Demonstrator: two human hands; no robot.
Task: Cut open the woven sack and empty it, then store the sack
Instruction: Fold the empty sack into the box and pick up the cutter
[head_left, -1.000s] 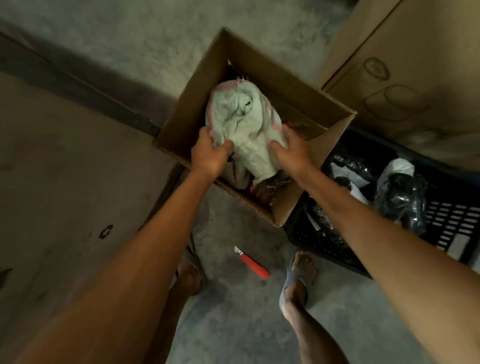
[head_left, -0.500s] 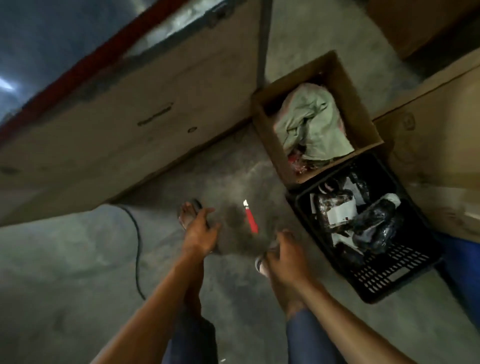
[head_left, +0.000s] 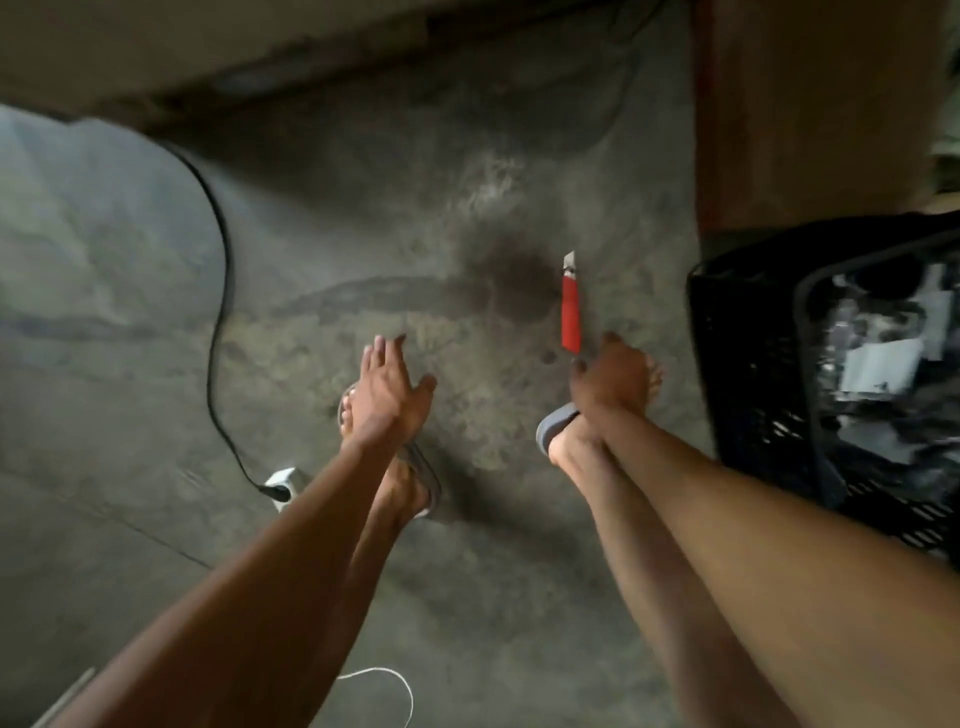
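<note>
The sack was in the box a moment ago, with both hands pushing it down. Now the person has turned away, and the sack and box are out of sight, so the storing looks done. The left hand (head_left: 387, 387) hangs loose with fingers spread, holding nothing. The right hand (head_left: 610, 376) reaches down, fingers loosely bent and empty, just under the red knife (head_left: 571, 309). The knife lies on the floor (head_left: 363, 234) at twelve o'clock from that hand. A black crate (head_left: 748, 332) sits at three o'clock.

Both bare arms were stretched forward and downward; the left hand (head_left: 388, 387) was held flat, the right hand (head_left: 610, 376) loosely curled, nothing gripped.
</note>
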